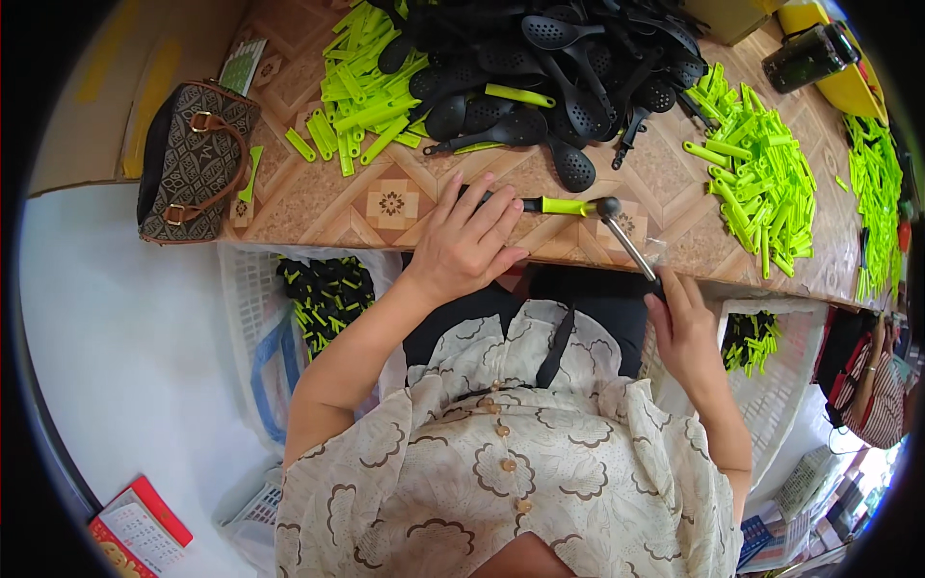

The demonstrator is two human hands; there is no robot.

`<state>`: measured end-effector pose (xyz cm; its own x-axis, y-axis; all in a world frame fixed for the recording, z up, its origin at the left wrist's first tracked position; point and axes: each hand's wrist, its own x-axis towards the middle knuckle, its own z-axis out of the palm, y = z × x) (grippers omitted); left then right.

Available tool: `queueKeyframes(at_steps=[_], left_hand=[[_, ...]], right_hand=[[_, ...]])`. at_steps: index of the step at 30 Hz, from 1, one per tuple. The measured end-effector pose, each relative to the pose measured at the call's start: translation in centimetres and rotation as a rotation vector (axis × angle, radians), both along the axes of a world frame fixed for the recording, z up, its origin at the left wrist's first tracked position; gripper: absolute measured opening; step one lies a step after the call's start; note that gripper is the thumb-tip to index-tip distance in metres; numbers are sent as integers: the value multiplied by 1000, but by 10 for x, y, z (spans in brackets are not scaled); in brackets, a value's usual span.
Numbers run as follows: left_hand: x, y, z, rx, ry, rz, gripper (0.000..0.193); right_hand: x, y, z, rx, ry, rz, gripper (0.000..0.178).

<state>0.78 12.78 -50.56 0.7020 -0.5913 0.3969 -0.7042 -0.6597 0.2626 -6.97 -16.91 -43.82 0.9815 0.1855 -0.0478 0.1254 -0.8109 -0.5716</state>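
My left hand [464, 236] lies over a black kitchen utensil, its fingers holding it against the table near the front edge. The utensil's head is mostly hidden beneath that hand. On its stem sits a lime-green handle sleeve [567, 206], pointing right. My right hand [684, 328] is closed round the dark grip of a hammer with a shiny metal shaft [631, 247]. The hammer's rounded head [608, 206] is at the sleeve's right end; whether they touch I cannot tell. Beyond my hands is a heap of black slotted spoons and ladles [511, 67].
Loose green handles lie in piles at the left [371, 96] and right [761, 173]. A patterned handbag [198, 159] stands at the table's left end, a dark bottle [809, 58] at the far right. Below the table, baskets at the left [246, 289] and right [785, 385] contain black-and-green pieces.
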Motion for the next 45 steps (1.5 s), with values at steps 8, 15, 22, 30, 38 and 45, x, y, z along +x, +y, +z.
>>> queueKeyframes(at_steps=[8,15,22,30,38,45], left_hand=[[-2,-1,1,10,-10,10,53],[-1,0,-2,-10,-29,38,47],[-2,1,-6,-20,-65,26,47],[0,-1,-4,-28,-73,30,46],[1,-2,3,-33,-24,36,41],[13,-6,14,-130,-8,114,25]], right_hand=[[3,-11,-1,11,-77,1,34],[11,4,23,129,13,16,34],[17,27,33,122,-107,111,38],[20,28,33,95,-138,122,38],[25,4,20,110,-73,-49,31],[26,-58,-23,-229,-300,-397,36]])
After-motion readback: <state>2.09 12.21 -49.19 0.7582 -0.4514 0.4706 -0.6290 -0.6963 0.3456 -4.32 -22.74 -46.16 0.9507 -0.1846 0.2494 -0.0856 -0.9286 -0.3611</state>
